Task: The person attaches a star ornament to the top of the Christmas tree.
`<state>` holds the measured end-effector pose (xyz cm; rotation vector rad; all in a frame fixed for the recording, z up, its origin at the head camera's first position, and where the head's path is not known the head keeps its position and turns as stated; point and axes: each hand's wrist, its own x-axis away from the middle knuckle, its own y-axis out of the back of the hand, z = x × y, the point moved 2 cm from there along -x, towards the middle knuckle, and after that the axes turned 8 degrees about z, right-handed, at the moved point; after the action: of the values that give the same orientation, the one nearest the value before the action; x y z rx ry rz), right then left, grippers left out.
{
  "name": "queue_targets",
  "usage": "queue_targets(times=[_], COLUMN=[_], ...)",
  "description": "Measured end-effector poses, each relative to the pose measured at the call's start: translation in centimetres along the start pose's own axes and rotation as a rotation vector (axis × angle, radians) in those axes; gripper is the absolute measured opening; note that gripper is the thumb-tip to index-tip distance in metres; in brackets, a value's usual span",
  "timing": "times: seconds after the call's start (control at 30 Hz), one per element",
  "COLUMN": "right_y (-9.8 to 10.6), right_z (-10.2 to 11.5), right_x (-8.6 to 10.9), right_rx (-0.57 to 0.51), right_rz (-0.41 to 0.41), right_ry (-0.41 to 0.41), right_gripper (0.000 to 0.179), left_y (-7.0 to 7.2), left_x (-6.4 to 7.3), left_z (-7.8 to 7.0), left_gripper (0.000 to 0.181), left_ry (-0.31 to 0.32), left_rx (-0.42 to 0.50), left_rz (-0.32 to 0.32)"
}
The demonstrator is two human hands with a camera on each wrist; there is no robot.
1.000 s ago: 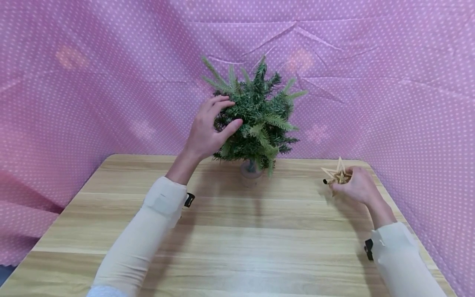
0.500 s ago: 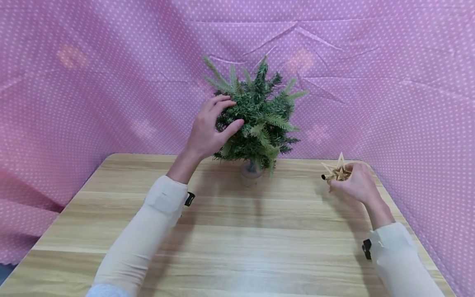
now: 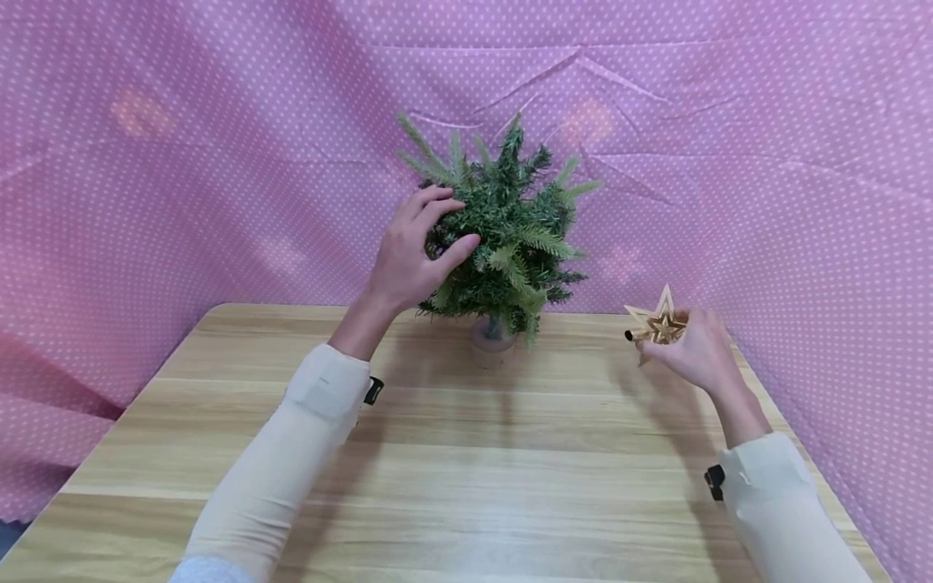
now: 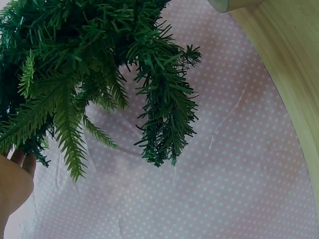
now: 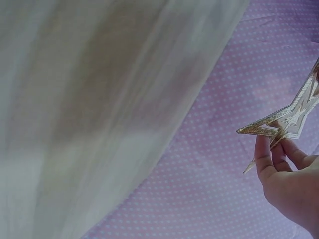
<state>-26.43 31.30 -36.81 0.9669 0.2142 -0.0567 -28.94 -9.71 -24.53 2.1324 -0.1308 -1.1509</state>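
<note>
A small artificial Christmas tree (image 3: pixel 510 219) with bushy green branches stands upright at the back of the table in the head view. My left hand (image 3: pixel 408 251) rests against its left side, thumb apart from the loosely bent fingers. In the left wrist view, branches partly cover the left hand (image 4: pixel 15 181). At the right, my right hand (image 3: pixel 700 348) pinches a gold star tree topper (image 3: pixel 666 325), held above the table with its tube end pointing left. The right wrist view shows the fingers below the star (image 5: pixel 294 119), whose right part is cut off.
Below the branches is the tree's pale round base (image 3: pixel 492 344). The wooden table (image 3: pixel 481 486) has pink dotted cloth (image 3: pixel 291 121) hanging behind and along its sides. Black camera mounts (image 3: pixel 715 482) sit on the wrists.
My right hand has risen a little and shifted slightly left with the gold star topper. The left hand and the tree have stayed nearly still.
</note>
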Motion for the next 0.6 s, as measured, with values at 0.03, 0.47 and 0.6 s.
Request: queue_targets(times=[0.03, 0.47, 0.6], right_y=[0.0, 0.9, 1.3], right_z=[0.2, 2.2, 2.9], right_x=[0.0, -0.3, -0.6], right_rx=[-0.005, 0.004, 0.0], right_rz=[0.002, -0.003, -0.02], right_ry=[-0.006, -0.026, -0.012], right_gripper=[0.074, 0.082, 0.081], left_y=[0.0, -0.3, -0.4], left_x=[0.0, -0.5, -0.6], left_z=[0.0, -0.2, -0.5], left_gripper=[0.047, 0.04, 0.04], left_ry=[-0.006, -0.057, -0.047], left_rx=[-0.001, -0.025, -0.024], left_rz=[-0.003, -0.055, -0.041])
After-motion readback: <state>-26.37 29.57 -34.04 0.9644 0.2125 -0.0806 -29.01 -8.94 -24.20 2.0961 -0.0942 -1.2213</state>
